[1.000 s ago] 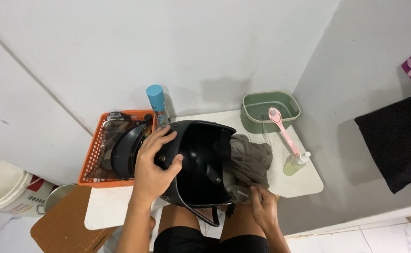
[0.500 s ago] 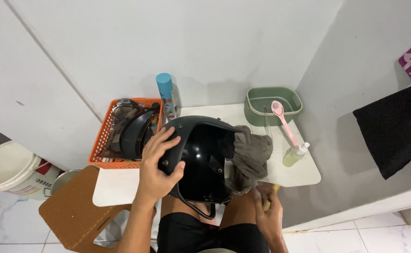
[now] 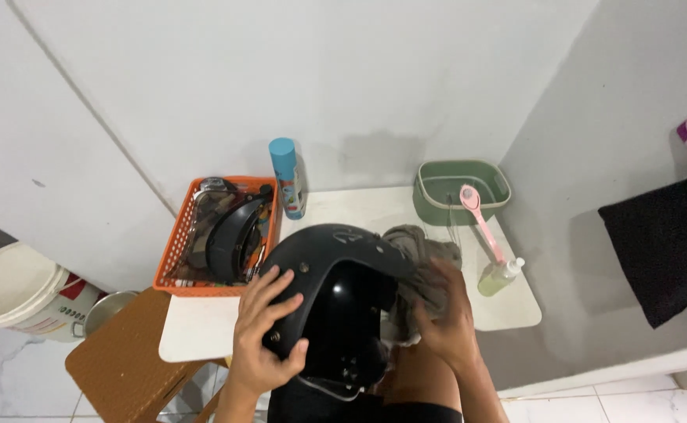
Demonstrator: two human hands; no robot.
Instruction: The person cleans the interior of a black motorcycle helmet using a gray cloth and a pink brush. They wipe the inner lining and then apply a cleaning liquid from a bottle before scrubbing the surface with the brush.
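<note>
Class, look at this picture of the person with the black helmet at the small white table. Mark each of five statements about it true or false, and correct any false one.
1. The left hand rests on the black helmet. True.
2. The right hand presses a grey cloth against the helmet. True.
3. The pink brush lies inside the orange basket. False: its head rests on the green basin.
4. The blue spray can lies on its side. False: it stands upright beside the basket.
5. A white bucket stands on the floor. True.
</note>
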